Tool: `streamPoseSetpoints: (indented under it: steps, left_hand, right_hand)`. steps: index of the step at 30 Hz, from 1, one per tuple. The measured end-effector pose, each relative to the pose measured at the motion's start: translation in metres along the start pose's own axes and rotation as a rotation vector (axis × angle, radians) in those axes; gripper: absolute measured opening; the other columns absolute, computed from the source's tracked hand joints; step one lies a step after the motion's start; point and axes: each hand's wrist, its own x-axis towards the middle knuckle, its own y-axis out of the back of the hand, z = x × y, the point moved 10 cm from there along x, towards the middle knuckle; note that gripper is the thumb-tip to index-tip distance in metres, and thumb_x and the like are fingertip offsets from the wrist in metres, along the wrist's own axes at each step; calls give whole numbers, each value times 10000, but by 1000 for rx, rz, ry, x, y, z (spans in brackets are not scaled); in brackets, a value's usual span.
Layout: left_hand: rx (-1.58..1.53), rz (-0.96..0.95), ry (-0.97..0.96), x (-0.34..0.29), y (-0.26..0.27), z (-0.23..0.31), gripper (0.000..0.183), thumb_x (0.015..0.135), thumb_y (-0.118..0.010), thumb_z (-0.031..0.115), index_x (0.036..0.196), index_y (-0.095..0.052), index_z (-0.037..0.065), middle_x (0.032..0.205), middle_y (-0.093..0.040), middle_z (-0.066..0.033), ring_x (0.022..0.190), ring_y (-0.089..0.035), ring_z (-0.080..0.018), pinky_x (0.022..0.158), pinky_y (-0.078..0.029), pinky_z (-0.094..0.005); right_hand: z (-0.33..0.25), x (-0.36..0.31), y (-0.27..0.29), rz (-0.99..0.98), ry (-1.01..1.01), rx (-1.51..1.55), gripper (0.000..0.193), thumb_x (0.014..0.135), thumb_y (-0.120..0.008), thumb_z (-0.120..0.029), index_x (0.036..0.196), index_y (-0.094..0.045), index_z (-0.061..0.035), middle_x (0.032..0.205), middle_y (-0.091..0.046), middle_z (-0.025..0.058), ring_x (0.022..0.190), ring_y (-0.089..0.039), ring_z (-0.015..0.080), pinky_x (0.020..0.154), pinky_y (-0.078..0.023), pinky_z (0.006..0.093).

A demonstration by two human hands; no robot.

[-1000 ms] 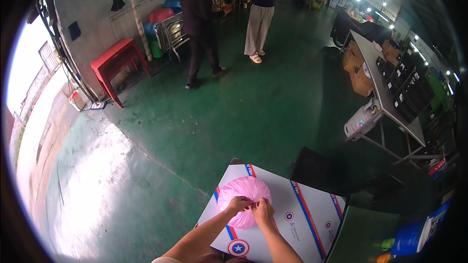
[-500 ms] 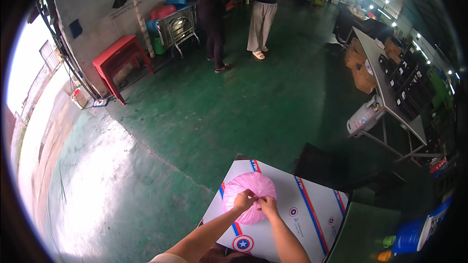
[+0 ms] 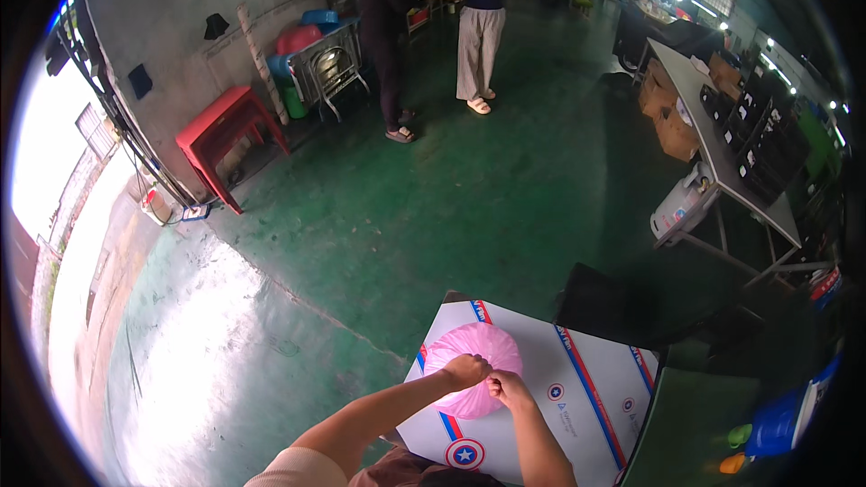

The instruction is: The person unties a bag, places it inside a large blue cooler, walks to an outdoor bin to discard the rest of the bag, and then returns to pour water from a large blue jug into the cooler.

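Note:
A round, full pink plastic bag (image 3: pixel 456 401) rests on a white table top (image 3: pixel 532 356) printed with red and blue stripes and round star emblems. My left hand (image 3: pixel 468 371) is closed over the gathered top of the bag, knuckles up. Right beside it, my right hand (image 3: pixel 508 388) is closed as well, its fingers pinching the bag's twisted plastic. Both hands meet above the middle of the bag. What fills the bag is hidden by the plastic.
Two people stand ahead, one in dark clothes (image 3: pixel 382 36), one in light trousers (image 3: pixel 480 50). At left is a red table (image 3: pixel 230 131); at right, a long table (image 3: pixel 699 117) with black boxes and a gas cylinder (image 3: pixel 678 207). A blue container (image 3: pixel 780 424) sits lower right.
My left hand has turned over and closed into a fist on the bag top. My right hand's fingers have curled in tighter. The whole view has shifted slightly.

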Motion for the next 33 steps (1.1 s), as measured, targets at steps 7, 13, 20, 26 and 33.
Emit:
streamPoseSetpoints:
  steps: [7,13,20,26,33]
  left_hand:
    - [52,49,-91,4,4,9,108,675,-494,150,737,-510,63,666,-529,-44,663,-542,-177,562,-438,-297]
    - [17,82,-1,-4,2,3,116,719,-474,151,800,-518,81,708,-528,-39,692,-552,-169,578,-439,-313]
    - [10,97,87,-4,-2,-3,124,716,-485,148,810,-516,74,734,-523,-58,683,-562,-189,533,-450,-312]
    - [-67,83,127,0,1,-10,142,702,-510,164,801,-507,62,753,-530,-73,678,-564,-208,529,-460,-333]
    - [-126,124,218,-14,3,-15,175,697,-528,178,822,-503,58,756,-535,-79,702,-565,-220,538,-471,-322]
  right_hand:
    - [-18,-11,-2,105,69,-285,188,751,-533,-119,585,-457,-74,475,-386,-22,378,-314,56,358,-240,207]
    - [-24,-3,5,203,165,-721,228,774,-531,-171,585,-446,-74,495,-386,-14,408,-321,68,379,-242,219]
    - [-10,-4,-4,5,-1,-237,212,767,-541,-164,587,-472,-78,489,-397,-17,388,-323,63,361,-238,217]
    - [-23,3,2,58,117,-543,181,761,-551,-177,632,-516,-56,510,-417,-6,409,-348,64,378,-257,208]
    - [-28,1,0,109,156,-627,164,769,-531,-184,728,-560,-28,546,-455,-2,447,-377,63,403,-274,210]
